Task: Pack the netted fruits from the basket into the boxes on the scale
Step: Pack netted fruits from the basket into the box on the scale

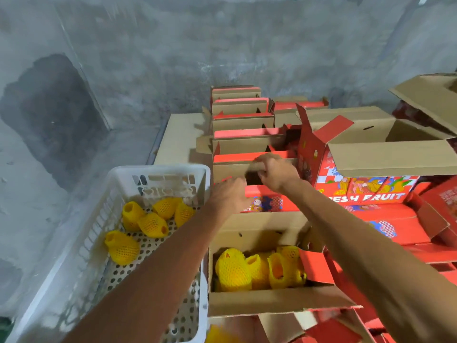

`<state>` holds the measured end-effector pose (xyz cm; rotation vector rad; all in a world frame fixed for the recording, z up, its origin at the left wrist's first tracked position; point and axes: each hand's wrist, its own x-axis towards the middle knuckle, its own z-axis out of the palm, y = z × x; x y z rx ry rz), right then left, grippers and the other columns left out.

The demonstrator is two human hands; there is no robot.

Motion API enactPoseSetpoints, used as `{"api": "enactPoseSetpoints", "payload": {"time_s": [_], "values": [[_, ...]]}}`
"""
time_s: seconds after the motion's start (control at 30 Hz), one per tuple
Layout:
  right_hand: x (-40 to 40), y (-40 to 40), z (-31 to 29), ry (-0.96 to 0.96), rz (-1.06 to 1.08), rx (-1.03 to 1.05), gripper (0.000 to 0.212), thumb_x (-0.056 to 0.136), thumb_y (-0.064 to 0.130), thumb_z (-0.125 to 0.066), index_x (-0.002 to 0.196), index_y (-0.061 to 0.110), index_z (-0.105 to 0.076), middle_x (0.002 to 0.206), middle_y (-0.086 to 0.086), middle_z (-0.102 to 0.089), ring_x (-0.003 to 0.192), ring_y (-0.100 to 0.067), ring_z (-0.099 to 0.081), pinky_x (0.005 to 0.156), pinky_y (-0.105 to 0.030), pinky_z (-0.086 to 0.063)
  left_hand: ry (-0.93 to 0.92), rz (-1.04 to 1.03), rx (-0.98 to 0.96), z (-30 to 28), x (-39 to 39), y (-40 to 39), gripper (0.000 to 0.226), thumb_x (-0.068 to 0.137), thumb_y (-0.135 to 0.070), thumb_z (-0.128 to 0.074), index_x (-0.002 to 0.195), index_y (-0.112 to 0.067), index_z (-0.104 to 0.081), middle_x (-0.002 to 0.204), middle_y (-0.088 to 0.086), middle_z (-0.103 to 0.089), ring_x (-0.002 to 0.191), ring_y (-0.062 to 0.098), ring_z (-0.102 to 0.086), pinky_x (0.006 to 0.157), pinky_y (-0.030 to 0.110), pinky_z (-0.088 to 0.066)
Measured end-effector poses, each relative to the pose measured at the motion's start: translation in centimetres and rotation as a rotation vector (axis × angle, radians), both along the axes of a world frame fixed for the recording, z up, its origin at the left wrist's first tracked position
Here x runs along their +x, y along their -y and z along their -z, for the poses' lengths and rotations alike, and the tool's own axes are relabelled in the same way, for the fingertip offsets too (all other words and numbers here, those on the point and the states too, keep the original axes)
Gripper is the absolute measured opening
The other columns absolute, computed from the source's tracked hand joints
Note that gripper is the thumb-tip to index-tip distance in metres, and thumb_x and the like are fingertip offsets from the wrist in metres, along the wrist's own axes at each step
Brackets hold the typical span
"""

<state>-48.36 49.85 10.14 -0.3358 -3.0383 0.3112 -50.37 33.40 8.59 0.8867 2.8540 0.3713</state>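
Several fruits in yellow foam netting [151, 223] lie in a white perforated plastic basket [158, 174] at the left. An open cardboard box [259, 226] near me holds several more netted fruits [235, 271]. Beyond it stands a row of empty red-and-brown boxes. My left hand [228, 195] grips the near edge of the closest empty box [230, 173]. My right hand [278, 173] is closed on that same box's top flap. No scale can be made out under the boxes.
Flat and folded red "FRESH FRUIT" cartons [385, 219] pile up at the right, with a large open carton [395, 154] behind them. A grey concrete wall [173, 58] and floor lie to the left. One netted fruit [217, 334] peeks out at the bottom edge.
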Motion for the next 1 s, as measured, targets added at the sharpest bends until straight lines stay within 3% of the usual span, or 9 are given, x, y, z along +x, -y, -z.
{"api": "enactPoseSetpoints", "payload": {"time_s": [0.1, 0.2, 0.3, 0.47, 0.6, 0.87, 1.0], "values": [[-2.2, -0.7, 0.7, 0.058, -0.022, 0.202, 0.052, 0.096, 0.025, -0.058, 0.147, 0.016, -0.045, 0.148, -0.006, -0.051, 0.138, -0.03, -0.043, 0.112, -0.042, -0.038, -0.001, 0.05, -0.08, 0.6, -0.6, -0.5, 0.034, 0.086, -0.037, -0.076, 0.109, -0.016, -0.062, 0.111, 0.007, -0.069, 0.11, 0.03, -0.065, 0.079, 0.036, -0.051], [-3.4, -0.4, 1.3, 0.02, -0.069, 0.466, 0.044, 0.099, 0.029, -0.055, 0.142, 0.02, -0.048, 0.139, -0.006, -0.056, 0.133, -0.029, -0.046, 0.109, -0.04, -0.035, 0.02, 0.113, -0.131, 0.4, -0.6, -1.3, 0.026, 0.086, -0.034, -0.077, 0.1, -0.015, -0.066, 0.106, 0.009, -0.071, 0.103, 0.032, -0.068, 0.07, 0.034, -0.042], [-3.3, 0.2, 2.0, 0.127, -0.103, 0.499, 0.039, 0.107, 0.021, -0.043, 0.144, 0.025, -0.05, 0.141, -0.006, -0.051, 0.132, -0.03, -0.049, 0.101, -0.041, -0.044, 0.107, 0.128, -0.166, 0.4, 0.1, -1.8, 0.03, 0.091, -0.03, -0.073, 0.114, -0.011, -0.069, 0.116, 0.014, -0.07, 0.111, 0.036, -0.067, 0.082, 0.04, -0.05], [-2.5, 0.8, 0.0, 0.182, -0.093, 0.533, 0.034, 0.112, 0.033, -0.036, 0.137, 0.027, -0.058, 0.13, -0.007, -0.065, 0.121, -0.029, -0.064, 0.093, -0.037, -0.051, 0.036, 0.117, -0.162, -1.2, 1.8, -1.5, 0.033, 0.095, -0.026, -0.068, 0.125, -0.011, -0.066, 0.127, 0.015, -0.067, 0.123, 0.034, -0.062, 0.097, 0.04, -0.048], [-2.1, 1.7, -5.7, 0.081, -0.049, 0.588, 0.03, 0.107, 0.018, -0.044, 0.133, 0.022, -0.059, 0.131, -0.007, -0.064, 0.121, -0.029, -0.064, 0.091, -0.036, -0.052, -0.117, 0.121, -0.07, -6.0, 2.4, -0.6, 0.032, 0.095, -0.025, -0.066, 0.125, -0.014, -0.065, 0.127, 0.013, -0.067, 0.123, 0.033, -0.061, 0.097, 0.039, -0.046], [4.3, 4.8, -20.2, -0.149, -0.023, 0.641, 0.031, 0.106, 0.019, -0.046, 0.131, 0.026, -0.062, 0.126, -0.007, -0.069, 0.117, -0.031, -0.067, 0.085, -0.037, -0.052, -0.348, 0.109, 0.053, -17.0, 7.2, 3.0, 0.032, 0.096, -0.026, -0.063, 0.128, -0.019, -0.066, 0.125, 0.012, -0.067, 0.122, 0.032, -0.06, 0.097, 0.037, -0.043], [9.8, 7.8, -26.6, -0.301, -0.023, 0.6, 0.029, 0.107, 0.024, -0.045, 0.128, 0.03, -0.063, 0.122, -0.003, -0.069, 0.114, -0.031, -0.067, 0.071, -0.034, -0.038, -0.481, 0.09, 0.081, -22.4, 11.6, 6.6, 0.03, 0.097, -0.027, -0.061, 0.126, -0.022, -0.068, 0.121, 0.011, -0.069, 0.12, 0.033, -0.061, 0.096, 0.037, -0.043]]}}
